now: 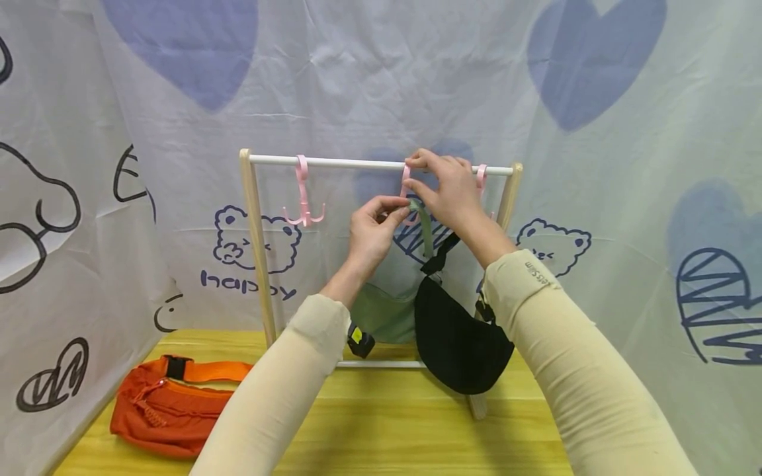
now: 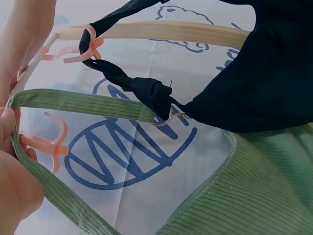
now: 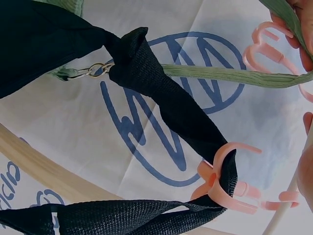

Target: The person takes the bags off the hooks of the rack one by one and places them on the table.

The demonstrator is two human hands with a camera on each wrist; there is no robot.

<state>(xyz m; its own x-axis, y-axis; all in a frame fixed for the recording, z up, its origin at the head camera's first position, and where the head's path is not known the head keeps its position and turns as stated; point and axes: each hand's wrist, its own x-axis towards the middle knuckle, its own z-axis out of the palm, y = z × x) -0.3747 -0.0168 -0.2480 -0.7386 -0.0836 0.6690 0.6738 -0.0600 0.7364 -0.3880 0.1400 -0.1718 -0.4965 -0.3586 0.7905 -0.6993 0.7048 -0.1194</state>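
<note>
A green corduroy bag (image 1: 383, 311) hangs low behind my left forearm, and its green strap (image 2: 83, 102) runs up to the middle pink hook (image 2: 44, 144). My left hand (image 1: 375, 228) pinches the top of that strap between thumb and fingers, right beside the hook's prongs. Higher up, my right hand (image 1: 449, 185) holds the top of the same hook at the white bar (image 1: 351, 163), thumb and fingertips on either side of it. A black bag (image 1: 458, 344) hangs to the right, its twisted black strap (image 3: 188, 120) looped over the right pink hook (image 3: 225, 181).
A bare pink hook (image 1: 303, 192) hangs at the left of the bar. The rack's wooden posts (image 1: 257, 244) stand on a yellow wood-grain table (image 1: 369, 423). An orange waist bag (image 1: 172, 410) lies at the left. Behind is a printed white cloth (image 1: 381, 79).
</note>
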